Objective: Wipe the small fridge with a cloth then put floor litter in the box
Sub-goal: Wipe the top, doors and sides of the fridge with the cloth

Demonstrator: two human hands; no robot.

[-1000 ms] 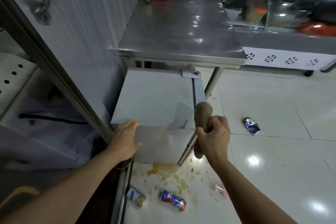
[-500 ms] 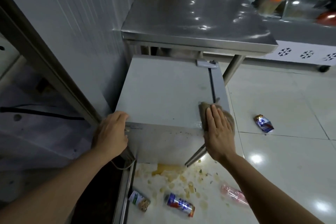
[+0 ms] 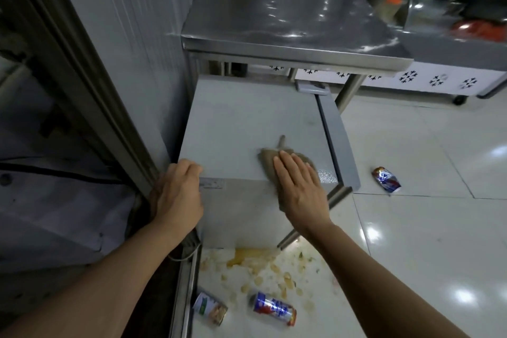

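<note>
A crumpled brown cloth (image 3: 270, 160) is lying on the flat top of the small white fridge (image 3: 247, 123) in the middle of the frame, close to the top's near right corner, and most of it is sitting under the right hand (image 3: 300, 189). That hand is lying flat with its fingers straight and together, pressing the cloth down against the fridge top; only the cloth's far and left edges are showing past the fingertips. The right forearm is reaching in from the lower right of the frame, with the wrist hanging over the fridge's front edge.

The left hand (image 3: 177, 195) is sitting at the near left corner of the fridge, its fingers curling over the top edge and gripping it, while the left forearm is coming up from the lower left.

On the glossy white tiled floor (image 3: 425, 241), a crushed red, white and blue drink can (image 3: 274, 309) is lying in the lower middle of the frame, below a yellowish food spill (image 3: 263, 266). A small green and white carton (image 3: 210, 309) is lying just left of the can. A crumpled blue and red foil wrapper (image 3: 386, 179) is resting on the tiles at the right of the frame, well apart from the fridge. A stainless steel table (image 3: 288, 16) is standing over the fridge's far end in the upper middle.
</note>
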